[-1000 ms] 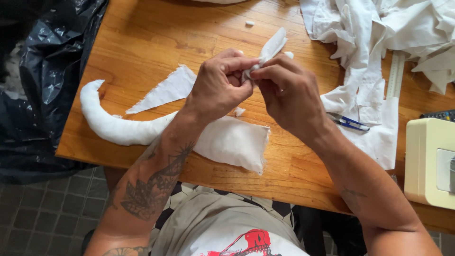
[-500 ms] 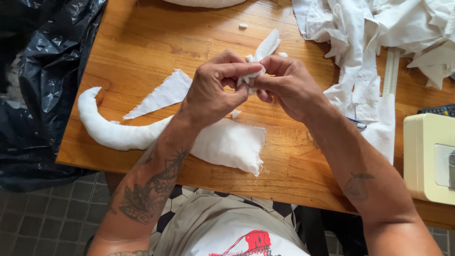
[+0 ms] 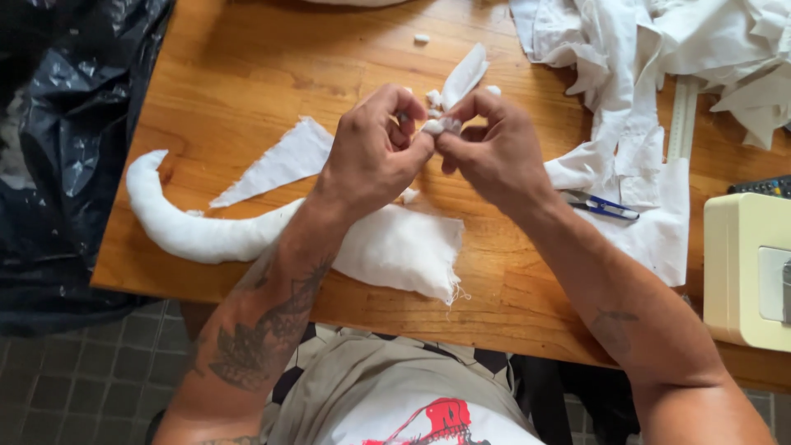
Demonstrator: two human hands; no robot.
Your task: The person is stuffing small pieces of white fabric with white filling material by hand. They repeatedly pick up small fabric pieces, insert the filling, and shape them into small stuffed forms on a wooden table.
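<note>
Two hands, left hand (image 3: 375, 152) and right hand (image 3: 494, 148), pinch a small white fabric scrap (image 3: 449, 103) at upper centre above the table (image 3: 247, 74); both grips closed, apparently twisting it. Next needs a fine fingertip hold.

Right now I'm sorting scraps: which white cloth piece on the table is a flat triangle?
The triangular scrap left of the left hand; the curved stuffed tail piece is padded.

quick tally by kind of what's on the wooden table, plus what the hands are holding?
Stuffed white fabric piece with curved tail: 1
Flat white fabric triangle: 1
White fabric strip, pinched by left hand and right hand: 1
Heap of white cloth: 1
Blue-handled scissors: 1
Cream box-shaped machine: 1
Loose stuffing bit: 1
Total: 7
</note>
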